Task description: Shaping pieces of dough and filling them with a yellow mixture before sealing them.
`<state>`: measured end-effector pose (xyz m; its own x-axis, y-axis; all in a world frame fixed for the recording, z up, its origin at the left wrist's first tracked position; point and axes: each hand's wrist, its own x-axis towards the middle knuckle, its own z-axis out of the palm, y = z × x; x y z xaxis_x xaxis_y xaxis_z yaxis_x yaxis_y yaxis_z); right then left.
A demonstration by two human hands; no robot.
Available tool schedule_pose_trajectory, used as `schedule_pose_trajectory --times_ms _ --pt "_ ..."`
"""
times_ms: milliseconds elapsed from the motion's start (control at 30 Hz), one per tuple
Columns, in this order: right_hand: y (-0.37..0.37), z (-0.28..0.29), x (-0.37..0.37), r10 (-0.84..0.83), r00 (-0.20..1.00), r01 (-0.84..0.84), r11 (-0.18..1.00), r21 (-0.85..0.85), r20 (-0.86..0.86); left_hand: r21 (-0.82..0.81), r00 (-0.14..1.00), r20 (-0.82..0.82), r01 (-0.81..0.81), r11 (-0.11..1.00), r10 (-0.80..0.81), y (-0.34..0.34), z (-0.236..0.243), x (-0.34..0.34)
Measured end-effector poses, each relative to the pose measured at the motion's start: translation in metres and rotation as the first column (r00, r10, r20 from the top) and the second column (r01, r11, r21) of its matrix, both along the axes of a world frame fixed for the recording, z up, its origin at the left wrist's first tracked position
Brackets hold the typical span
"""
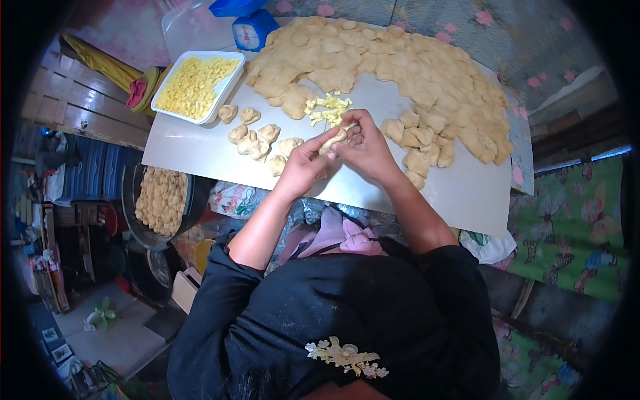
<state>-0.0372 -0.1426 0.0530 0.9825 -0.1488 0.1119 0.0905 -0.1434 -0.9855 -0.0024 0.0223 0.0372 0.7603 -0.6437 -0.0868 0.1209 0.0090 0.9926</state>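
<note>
Over the front of the pale table, my left hand [305,163] and my right hand [367,148] meet around a small piece of dough [333,141], with the fingers of both closed on it. Just beyond my fingertips lies a loose pile of pale yellow cubes [327,109]. Several shaped dough pieces [253,143] sit to the left of my left hand. To the right of my right hand, flattened dough rounds [421,137] overlap in a cluster. Whatever lies inside the held dough is hidden by my fingers.
A white tub [237,79] of yellow cubes stands at the table's left, near a blue dial scale [253,30]. A broad sheet of overlapping dough rounds [373,50] covers the far side. Below left, a dark basin [131,207] holds more dough pieces.
</note>
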Motion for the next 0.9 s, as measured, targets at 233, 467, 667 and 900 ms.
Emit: schedule_pose_trajectory --times_ms 233,467,667,900 --pt "-0.007 -0.012 -0.011 -0.082 0.961 0.189 0.893 -0.408 0.265 -0.004 0.984 0.027 -0.178 0.984 0.178 -0.022 -0.004 -0.018" --pt "-0.020 -0.010 -0.045 0.202 0.954 -0.061 0.853 -0.519 0.221 -0.038 0.938 0.219 -0.267 0.963 0.269 -0.027 -0.007 -0.011" --pt "-0.087 -0.012 -0.068 -0.337 0.941 0.110 0.417 -0.902 -0.042 0.451 0.576 0.791 -0.317 0.834 -0.209 -0.027 -0.013 -0.045" --pt "-0.080 -0.008 -0.044 -0.261 0.949 0.251 0.965 -0.076 -0.175 0.482 0.668 0.681 -0.100 0.870 -0.300 -0.033 -0.014 -0.030"
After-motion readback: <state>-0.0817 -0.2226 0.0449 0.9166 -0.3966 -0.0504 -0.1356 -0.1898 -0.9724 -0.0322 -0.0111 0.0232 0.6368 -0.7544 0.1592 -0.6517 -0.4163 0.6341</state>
